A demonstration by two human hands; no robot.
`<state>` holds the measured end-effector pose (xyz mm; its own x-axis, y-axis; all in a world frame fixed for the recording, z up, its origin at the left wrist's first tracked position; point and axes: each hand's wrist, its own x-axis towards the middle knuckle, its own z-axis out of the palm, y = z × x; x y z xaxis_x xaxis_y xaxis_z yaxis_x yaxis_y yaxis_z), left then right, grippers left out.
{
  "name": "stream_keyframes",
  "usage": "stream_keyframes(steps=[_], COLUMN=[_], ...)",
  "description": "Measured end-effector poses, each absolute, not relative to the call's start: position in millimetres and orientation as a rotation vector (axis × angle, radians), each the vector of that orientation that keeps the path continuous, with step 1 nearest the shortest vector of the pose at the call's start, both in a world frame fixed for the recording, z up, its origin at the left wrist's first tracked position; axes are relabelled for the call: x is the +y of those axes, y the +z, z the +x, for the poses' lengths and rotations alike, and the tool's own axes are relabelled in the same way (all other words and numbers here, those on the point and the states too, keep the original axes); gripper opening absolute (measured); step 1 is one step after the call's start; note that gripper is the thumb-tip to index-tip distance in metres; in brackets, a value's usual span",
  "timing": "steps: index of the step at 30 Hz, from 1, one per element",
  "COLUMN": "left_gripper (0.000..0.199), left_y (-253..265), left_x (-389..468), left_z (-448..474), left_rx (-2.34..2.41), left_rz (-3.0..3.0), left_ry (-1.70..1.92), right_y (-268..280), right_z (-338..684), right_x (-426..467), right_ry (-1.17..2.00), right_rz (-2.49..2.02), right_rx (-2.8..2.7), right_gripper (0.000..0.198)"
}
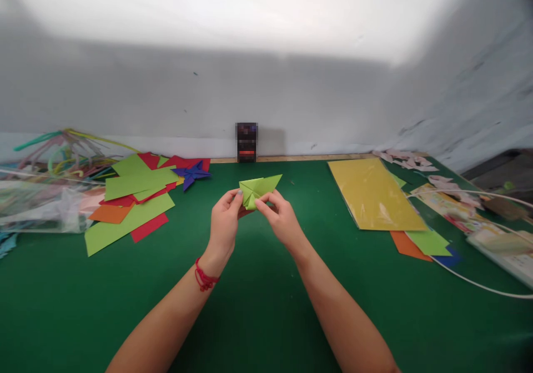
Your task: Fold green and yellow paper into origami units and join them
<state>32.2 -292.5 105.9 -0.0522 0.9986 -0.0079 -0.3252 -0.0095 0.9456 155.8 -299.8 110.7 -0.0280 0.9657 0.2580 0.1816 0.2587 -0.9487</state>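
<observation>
A folded piece of lime-green paper [253, 187] is held up over the green table, between both hands. Creases fan out across its face, and one pointed flap sticks out to the upper right. My left hand [225, 217] pinches its left side, thumb in front and fingers partly hidden behind. At the lower right, my right hand [280, 215] grips the paper between thumb and fingertips. A red cord bracelet circles my left wrist.
Left lie loose green, red and orange paper sheets [141, 187], a folded blue paper star [192, 174] and a clear plastic bag [45, 209]. A phone-like dark object [247, 142] leans on the wall. Right are a yellow paper pack [375, 192] and a white cable [470, 284].
</observation>
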Motion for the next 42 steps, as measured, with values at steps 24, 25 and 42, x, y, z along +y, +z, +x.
stream_keyframes(steps=[24,25,42], left_gripper=[0.024,0.025,0.022], left_y=[101,100,100], left_x=[-290,-290,-291], left_z=[32,32,34], left_rx=[1.008,1.002,1.008], left_rz=[1.066,1.076,0.914], left_ry=[1.410,1.410,1.520], right_y=[104,104,96], right_z=[151,150,143], right_x=[-298,-298,-299], right_ry=[0.915,0.914,0.997], right_rz=[-1.164,-1.165,-1.080], right_rx=[-1.353,-1.339,-1.145], right_gripper=[0.021,0.021,0.013])
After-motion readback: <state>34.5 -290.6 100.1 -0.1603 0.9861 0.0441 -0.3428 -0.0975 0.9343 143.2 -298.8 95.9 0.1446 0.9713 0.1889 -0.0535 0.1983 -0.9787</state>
